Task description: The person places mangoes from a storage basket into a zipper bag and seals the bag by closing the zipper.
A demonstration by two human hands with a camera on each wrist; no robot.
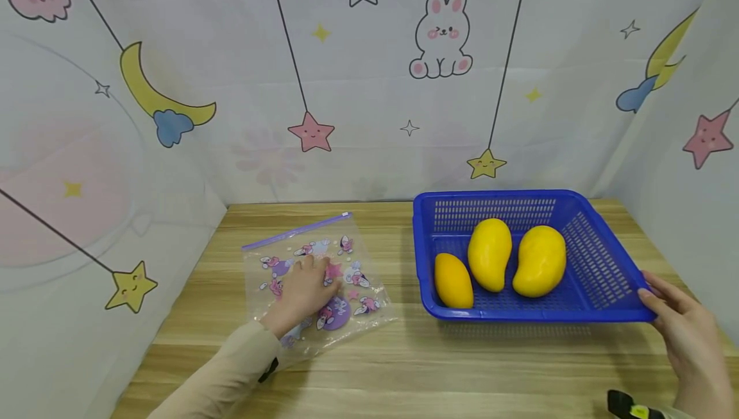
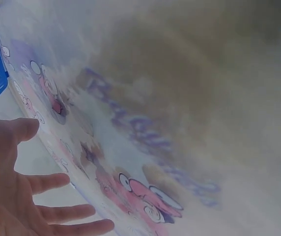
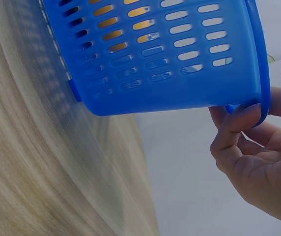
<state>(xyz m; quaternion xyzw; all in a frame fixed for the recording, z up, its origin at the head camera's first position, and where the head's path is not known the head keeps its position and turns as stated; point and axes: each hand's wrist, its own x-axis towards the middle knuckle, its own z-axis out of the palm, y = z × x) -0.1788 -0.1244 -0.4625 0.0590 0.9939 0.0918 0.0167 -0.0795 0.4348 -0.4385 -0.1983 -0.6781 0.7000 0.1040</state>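
Observation:
A clear zip bag [image 1: 340, 278] with printed cartoon figures and a purple zip strip lies flat on the table's left half. My left hand [image 1: 306, 287] rests over it with fingers spread; in the left wrist view the same hand [image 2: 22, 191] has its fingers straight. To the right stands a blue plastic basket [image 1: 612, 265] with slotted walls. Three yellow mangoes lie in it: a smaller mango [image 1: 453, 281] at the left, a middle mango [image 1: 489, 255] and a right mango [image 1: 539, 262]. My right hand [image 1: 687, 323] grips the basket's near right corner by the rim, thumb and fingers around it [image 3: 258, 152].
The wooden table [image 1: 404, 380] runs back to a white cloth wall [image 1: 369, 72] printed with stars, moons and rabbits. More of this cloth hangs at the left and right sides.

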